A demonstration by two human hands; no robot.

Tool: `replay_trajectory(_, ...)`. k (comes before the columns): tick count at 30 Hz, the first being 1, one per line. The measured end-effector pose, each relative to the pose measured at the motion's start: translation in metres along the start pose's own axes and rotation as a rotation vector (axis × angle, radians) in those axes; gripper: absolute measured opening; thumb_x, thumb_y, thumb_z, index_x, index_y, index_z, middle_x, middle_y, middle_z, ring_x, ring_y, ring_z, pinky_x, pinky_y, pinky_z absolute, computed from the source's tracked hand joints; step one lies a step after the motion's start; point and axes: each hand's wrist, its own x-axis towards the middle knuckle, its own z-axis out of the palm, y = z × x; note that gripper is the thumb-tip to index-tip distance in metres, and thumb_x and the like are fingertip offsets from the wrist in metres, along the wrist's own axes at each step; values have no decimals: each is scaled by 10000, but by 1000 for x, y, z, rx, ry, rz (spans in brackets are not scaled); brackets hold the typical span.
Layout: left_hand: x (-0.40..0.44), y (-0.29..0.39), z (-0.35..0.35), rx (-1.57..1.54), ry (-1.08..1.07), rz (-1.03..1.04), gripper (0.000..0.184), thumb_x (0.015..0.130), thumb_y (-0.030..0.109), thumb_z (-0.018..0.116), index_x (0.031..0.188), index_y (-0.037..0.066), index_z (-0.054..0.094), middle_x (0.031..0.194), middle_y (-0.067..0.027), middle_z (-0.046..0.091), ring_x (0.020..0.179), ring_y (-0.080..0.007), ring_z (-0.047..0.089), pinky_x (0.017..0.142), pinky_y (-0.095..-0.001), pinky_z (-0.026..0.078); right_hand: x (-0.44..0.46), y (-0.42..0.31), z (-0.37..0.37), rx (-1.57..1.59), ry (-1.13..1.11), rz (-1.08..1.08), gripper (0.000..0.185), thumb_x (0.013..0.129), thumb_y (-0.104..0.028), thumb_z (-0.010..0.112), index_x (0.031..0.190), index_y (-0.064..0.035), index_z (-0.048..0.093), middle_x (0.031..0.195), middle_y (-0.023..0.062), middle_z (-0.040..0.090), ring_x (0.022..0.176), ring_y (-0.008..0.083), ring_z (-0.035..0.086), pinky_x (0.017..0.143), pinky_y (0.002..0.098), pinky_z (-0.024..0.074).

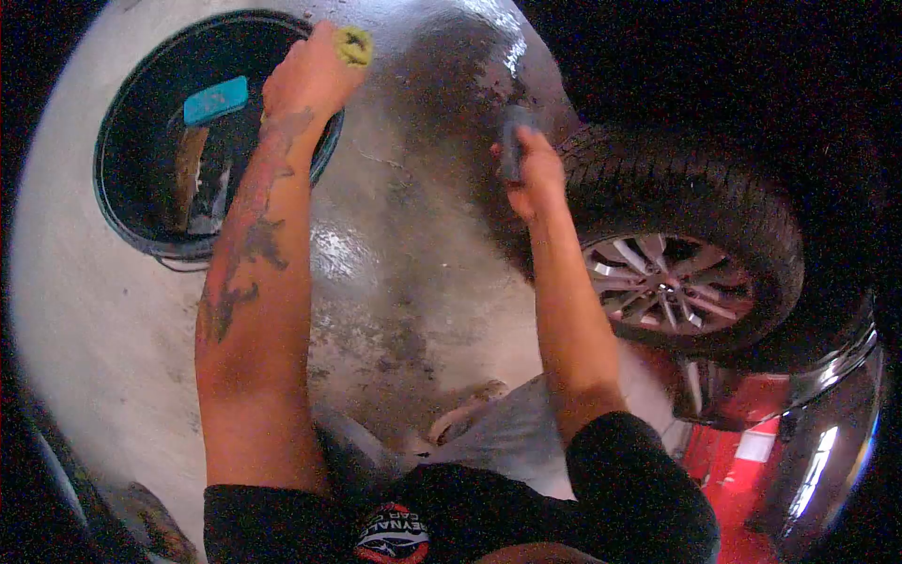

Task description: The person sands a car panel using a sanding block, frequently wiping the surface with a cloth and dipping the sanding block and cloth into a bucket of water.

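My left hand (315, 75) is closed around a yellow-green sponge (354, 46), whose end shows past the fingers, over the right rim of a dark bucket (103, 179). Inside that bucket lie a turquoise block (216, 101) and a long brownish object (191, 174). My right hand (537, 174) grips a grey, blurred object (513, 143), which I cannot identify, just left of a tire (695, 179) with a silver multi-spoke wheel (665, 288).
Wet concrete floor (376, 254) with dark stains lies between the bucket and the tire. A dark, glossy vehicle body panel (822, 461) stands at the lower right, beside a red object (742, 470) with a white label. My shoe (465, 409) shows low in the middle.
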Motion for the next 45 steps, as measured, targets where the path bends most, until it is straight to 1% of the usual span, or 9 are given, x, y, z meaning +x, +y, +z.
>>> replay_trajectory(2,3,-4,6,21,14,39,542,786,373,686,1244,134,523,1157,-186,639,1080,-390,616,869,-490,511,0,-8,-28,1079,-169,350,449,1020,-337,325,1323,-24,434,1247,205,552,1094,310,584,810,440,463)
replay_trajectory(6,4,-2,5,14,-9,31,579,763,350,718,1261,134,516,1172,-184,641,1099,-366,614,883,-472,506,19,-44,-44,1766,-306,410,502,945,-317,400,1314,23,415,1188,252,568,1014,366,593,818,486,492)
replay_trajectory(15,-1,0,2,-5,30,8,657,716,279,779,1291,118,506,1147,-186,661,1073,-374,626,911,-436,493,62,-13,-4,2014,-435,-67,714,955,-569,254,1369,-7,401,1301,233,515,1161,383,515,895,517,413)
replay_trajectory(21,1,-9,6,10,54,56,655,714,258,775,1293,111,506,1148,-191,660,1078,-372,626,911,-430,491,11,-16,-25,1995,-345,36,949,885,-777,164,1389,-2,374,1363,236,466,1264,412,450,911,551,411)
replay_trajectory(25,0,-7,3,-5,45,64,624,710,247,775,1263,101,524,1145,-186,662,1082,-376,623,910,-427,487,57,-37,-21,1999,-525,-138,965,870,-796,180,1403,-14,366,1356,238,470,1275,415,433,967,588,381)
replay_trajectory(26,2,-7,3,-1,50,63,624,710,247,775,1263,101,524,1145,-186,662,1082,-376,623,910,-427,487,54,-62,-28,1939,-149,55,441,928,-441,479,1216,-139,621,1168,61,645,1096,292,580,937,488,427)
replay_trajectory(36,1,-4,3,14,28,25,636,715,263,765,1276,108,510,1158,-183,659,1095,-379,615,921,-439,477,-2,-29,-15,2068,-355,6,1049,841,-828,185,1397,43,367,1344,246,472,1219,397,458,1016,612,341)
replay_trajectory(43,0,-1,1,-3,30,27,644,711,281,761,1286,134,511,1148,-190,660,1084,-378,621,923,-436,478,89,-22,-21,1984,-717,-234,971,870,-787,234,1386,21,388,1320,248,486,1199,389,461,1003,597,363)
replay_trajectory(45,0,-1,2,1,47,24,644,710,282,761,1285,135,511,1150,-188,660,1085,-376,621,924,-434,478,102,-36,-21,2121,-329,-32,550,919,-551,387,1254,-175,607,1274,55,612,1200,305,514,1004,522,373)
